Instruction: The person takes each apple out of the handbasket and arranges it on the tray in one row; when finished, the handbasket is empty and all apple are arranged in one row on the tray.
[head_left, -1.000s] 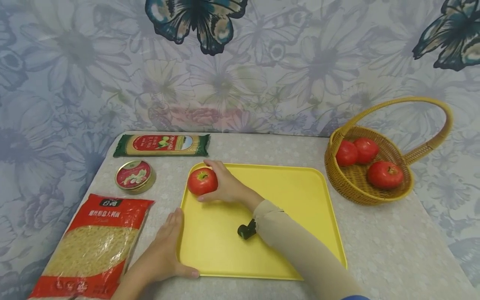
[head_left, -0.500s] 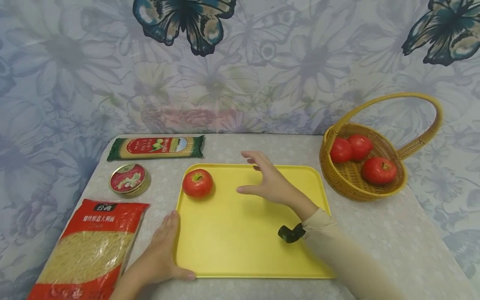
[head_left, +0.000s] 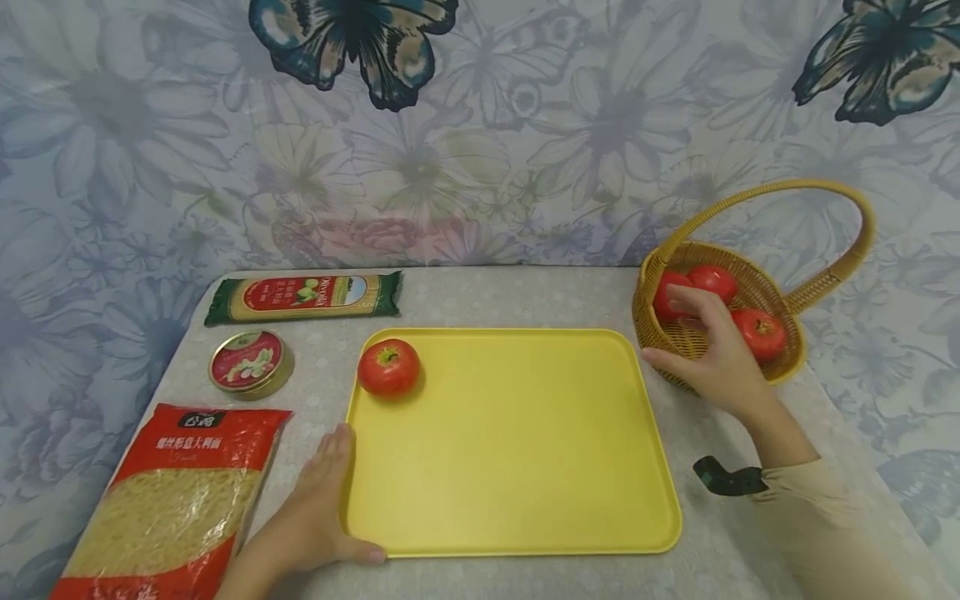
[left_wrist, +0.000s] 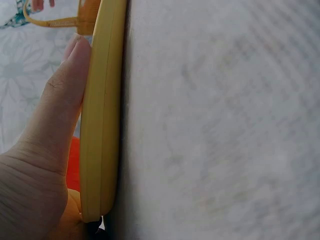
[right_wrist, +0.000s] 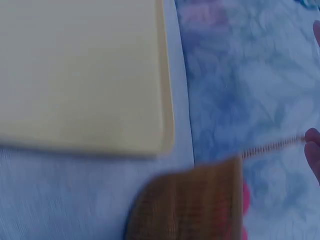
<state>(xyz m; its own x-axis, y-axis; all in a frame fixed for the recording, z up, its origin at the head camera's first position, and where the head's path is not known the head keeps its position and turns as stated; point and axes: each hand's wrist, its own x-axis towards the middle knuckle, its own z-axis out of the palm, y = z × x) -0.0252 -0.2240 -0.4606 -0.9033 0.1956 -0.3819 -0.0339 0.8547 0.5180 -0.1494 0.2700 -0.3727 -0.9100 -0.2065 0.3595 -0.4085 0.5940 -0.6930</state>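
My right hand hovers over the near left side of the wicker basket, thumb and fingers spread with nothing between them. In the basket lie three tomatoes: one at the back, one at the right, and one at the left, partly behind my fingers. Another tomato sits in the far left corner of the yellow tray. At the tray's near left corner rests my left hand, fingers extended along the left edge, thumb touching the near edge.
Left of the tray lie a red-and-clear bag of pasta, a round tin and a green-ended spaghetti packet at the back. The basket's tall handle arches up at the right. A patterned wall covering stands behind the table.
My right hand has let go of the tomato in the tray's far left corner and moved right across the tray to the basket. My left hand stays at the tray corner.
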